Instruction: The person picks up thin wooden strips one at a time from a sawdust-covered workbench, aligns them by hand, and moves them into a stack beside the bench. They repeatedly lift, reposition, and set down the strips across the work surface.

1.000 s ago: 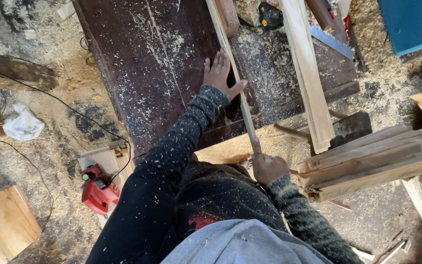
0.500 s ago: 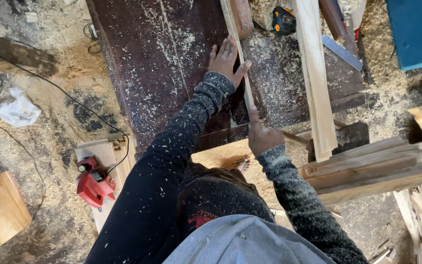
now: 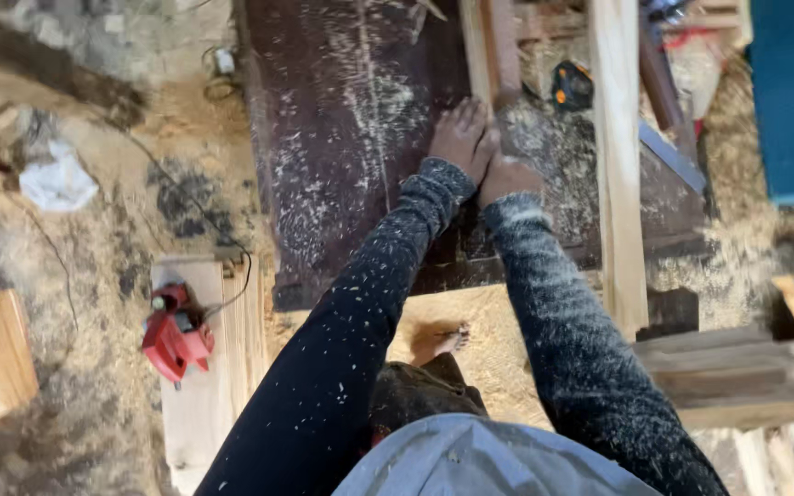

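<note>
Both hands are meeting at upper centre on the dark bench (image 3: 342, 184). Left hand (image 3: 459, 138) is lying flat, fingers together, against the narrow wood strip (image 3: 476, 46). Right hand (image 3: 507, 174) is curling, probably gripping the strip's end — blurred.

Wood strip (image 3: 477, 46) – far end cut off by top edge; right hand (image 3: 507, 174) grip unclear.

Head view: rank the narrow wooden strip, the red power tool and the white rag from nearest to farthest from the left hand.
Measured from the left hand:
1. Narrow wooden strip: at the fingers, running up and away across the dark bench.
2. Red power tool: lower left, lying on a pale board on the floor.
3. White rag: far left, on the sawdust-covered floor.
</note>
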